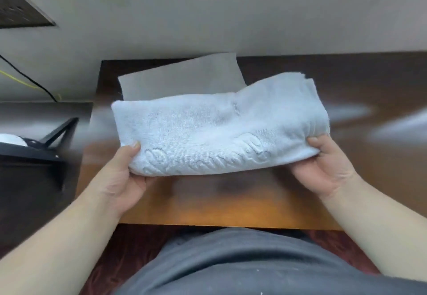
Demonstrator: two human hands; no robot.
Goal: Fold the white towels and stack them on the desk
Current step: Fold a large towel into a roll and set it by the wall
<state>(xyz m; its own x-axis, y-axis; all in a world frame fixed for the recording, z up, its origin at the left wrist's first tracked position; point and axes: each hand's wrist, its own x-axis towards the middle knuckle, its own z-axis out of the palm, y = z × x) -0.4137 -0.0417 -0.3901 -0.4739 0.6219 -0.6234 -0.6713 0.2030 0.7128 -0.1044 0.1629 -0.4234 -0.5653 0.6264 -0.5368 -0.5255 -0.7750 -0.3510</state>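
**Folded towel held level over the desk**

Above the desk [208, 211], a folded white towel [219, 128] ran left to right. The left hand [124, 179] and right hand [325, 167] pinched its near corners, both equally close.

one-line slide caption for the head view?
Both hands, left and right, hold a folded white towel above the desk; a grey cloth lies behind.
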